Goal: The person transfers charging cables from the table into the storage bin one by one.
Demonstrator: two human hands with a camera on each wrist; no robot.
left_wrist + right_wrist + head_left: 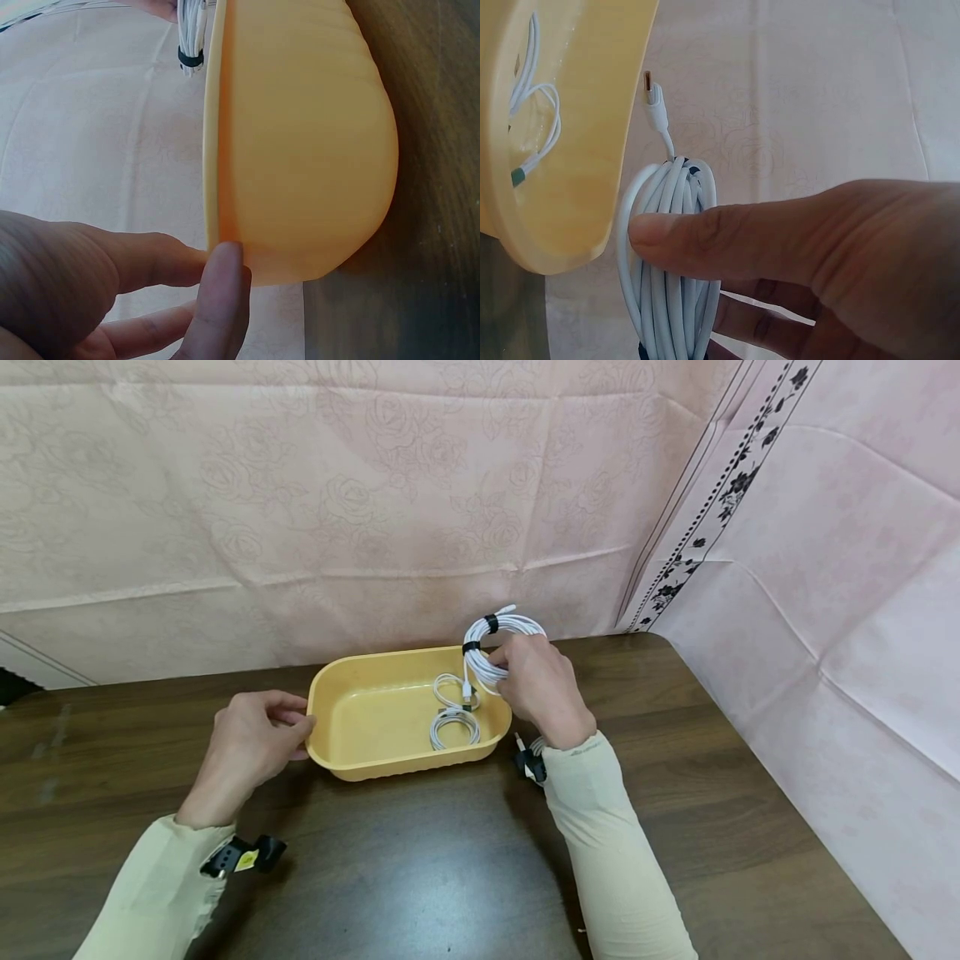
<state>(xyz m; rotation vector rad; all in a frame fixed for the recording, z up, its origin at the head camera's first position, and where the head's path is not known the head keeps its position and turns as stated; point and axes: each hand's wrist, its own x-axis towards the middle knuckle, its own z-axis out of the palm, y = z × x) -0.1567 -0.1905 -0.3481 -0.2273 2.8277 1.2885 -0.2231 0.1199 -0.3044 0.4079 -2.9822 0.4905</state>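
A yellow plastic basin (367, 718) stands on the table near the wall. My left hand (255, 735) pinches its left rim between thumb and fingers; the left wrist view shows the thumb against the outer wall (300, 150). In my right hand (542, 681) is a coiled white cable (517, 623) with black straps, raised over the basin's right end. The right wrist view shows my thumb across the coil (660, 315), and a USB-C-type plug (656, 109) sticks out of it. Inside the basin, at the right, lies thinner white coiled cable (450, 717).
Under my right wrist, a black strap-like piece (529, 765) and some white cable show beside the basin. A pale floral cloth (337, 510) covers the wall behind, and another (847, 635) hangs along the right edge of the dark wooden table (420, 868).
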